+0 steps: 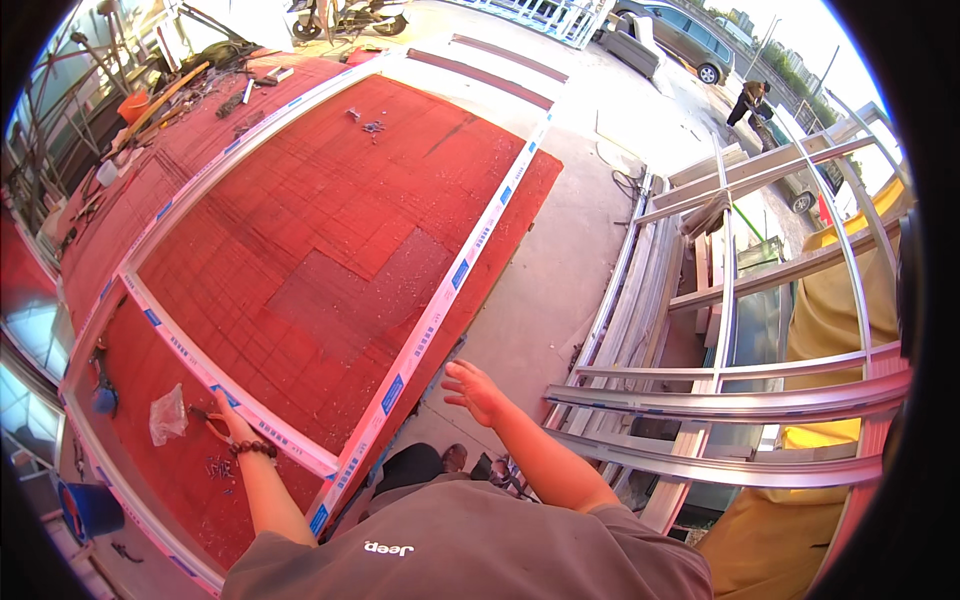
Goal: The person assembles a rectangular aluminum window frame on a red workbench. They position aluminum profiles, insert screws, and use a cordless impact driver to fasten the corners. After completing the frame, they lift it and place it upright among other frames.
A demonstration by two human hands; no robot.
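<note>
A large window or door frame of metal profiles (427, 330), wrapped in printed protective film, lies on a red-covered work table (300, 225). My left hand (234, 426) is at the frame's crossbar (180, 346), shut on a pair of pliers (212, 425) whose jaws point left. A beaded bracelet (253, 448) is on that wrist. My right hand (472, 391) is raised beside the table's right edge, fingers apart, holding nothing. Near the pliers lie a clear plastic bag (168, 415) and a heap of small screws or fasteners (219, 468). A blue-and-dark tool (104, 394) lies farther left.
On the right stand a metal rack (724, 285) and stacked long profiles (622, 300). Scraps and an orange bucket (134, 106) are at the back left, a blue bucket (90, 510) at the lower left. Another person (748, 101) bends over near a parked car (679, 37).
</note>
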